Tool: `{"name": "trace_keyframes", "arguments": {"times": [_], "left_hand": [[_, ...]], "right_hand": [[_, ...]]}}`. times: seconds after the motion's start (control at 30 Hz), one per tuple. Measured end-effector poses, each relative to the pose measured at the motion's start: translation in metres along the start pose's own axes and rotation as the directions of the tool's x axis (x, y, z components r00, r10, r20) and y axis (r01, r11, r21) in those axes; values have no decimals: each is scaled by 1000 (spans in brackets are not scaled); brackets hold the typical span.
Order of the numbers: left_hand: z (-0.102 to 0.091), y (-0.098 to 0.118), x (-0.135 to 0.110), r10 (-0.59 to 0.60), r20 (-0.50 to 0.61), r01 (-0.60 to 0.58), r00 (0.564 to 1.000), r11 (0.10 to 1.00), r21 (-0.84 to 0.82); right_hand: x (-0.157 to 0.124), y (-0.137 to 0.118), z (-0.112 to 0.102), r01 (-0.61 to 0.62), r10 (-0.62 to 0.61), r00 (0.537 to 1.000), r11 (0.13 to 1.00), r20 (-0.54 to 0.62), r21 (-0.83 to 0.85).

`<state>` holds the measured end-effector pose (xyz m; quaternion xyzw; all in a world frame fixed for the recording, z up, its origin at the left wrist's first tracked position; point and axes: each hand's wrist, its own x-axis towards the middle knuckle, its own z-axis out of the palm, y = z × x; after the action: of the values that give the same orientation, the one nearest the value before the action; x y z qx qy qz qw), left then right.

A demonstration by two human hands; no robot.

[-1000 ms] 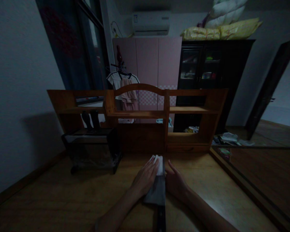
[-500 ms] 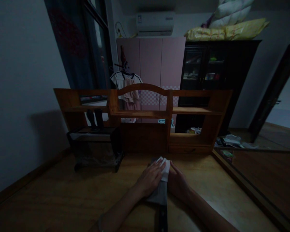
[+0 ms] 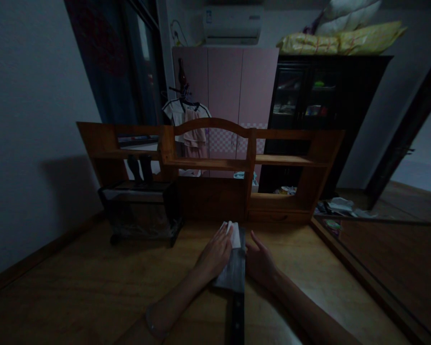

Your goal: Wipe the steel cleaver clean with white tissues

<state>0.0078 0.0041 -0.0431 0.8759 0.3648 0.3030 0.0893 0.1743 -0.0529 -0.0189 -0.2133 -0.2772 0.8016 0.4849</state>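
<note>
A cleaver lies flat on the wooden desk [image 3: 93,287], its broad blade [image 3: 236,274] pointing away from me and its dark handle [image 3: 237,316] toward me. My left hand [image 3: 215,256] rests flat on the blade's left side, fingers stretched out over a white folded cloth [image 3: 234,238] at the blade's far end. My right hand [image 3: 260,262] lies on the desk against the blade's right edge, fingers loosely apart and thumb raised. It holds nothing.
A wooden shelf unit [image 3: 208,163] stands across the back of the desk. A dark knife rack [image 3: 141,211] with two black handles sits at its left. The desk's right edge [image 3: 359,282] drops to the floor. Wardrobes and a dark cabinet stand behind.
My left hand and the white cloth have slid slightly left and further along the blade. The right hand stays beside it. The view has shifted a little.
</note>
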Motion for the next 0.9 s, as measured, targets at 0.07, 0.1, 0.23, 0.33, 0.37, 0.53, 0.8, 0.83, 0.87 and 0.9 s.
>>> {"name": "trace_keyframes", "arguments": {"times": [0.07,0.1,0.23,0.33,0.37,0.53,0.8,0.83,0.87,0.9], "left_hand": [[-5,4,1,0,1,0,1000,1000,-30],[-8,7,2,6,-2,-6,1000,999,-50],[-26,22,3,111,-6,-111,994,982,-151],[-34,29,2,229,63,-213,971,956,-202],[-34,30,2,255,94,-231,962,950,-208],[-29,31,3,276,141,-252,951,953,-168],[-15,13,7,62,67,-50,996,984,-173],[-13,10,7,30,62,-16,998,978,-208],[-12,7,7,-1,60,16,998,967,-254],[-10,4,7,-32,59,49,998,951,-306]], "right_hand": [[0,-1,-1,-2,2,1000,1000,9,4],[-1,-1,-1,-2,2,1000,1000,9,5],[0,-2,-3,30,-30,1000,999,3,38],[1,-1,-3,59,-58,998,995,-8,85],[1,-1,-2,60,-59,998,994,-12,96],[2,-1,-2,50,-49,999,992,-15,119],[1,-1,-7,72,-68,997,990,-40,117],[1,-1,-6,71,-67,997,991,-43,111],[0,-2,-5,69,-65,997,992,-45,103],[0,-2,-4,69,-65,997,993,-48,94]]}}
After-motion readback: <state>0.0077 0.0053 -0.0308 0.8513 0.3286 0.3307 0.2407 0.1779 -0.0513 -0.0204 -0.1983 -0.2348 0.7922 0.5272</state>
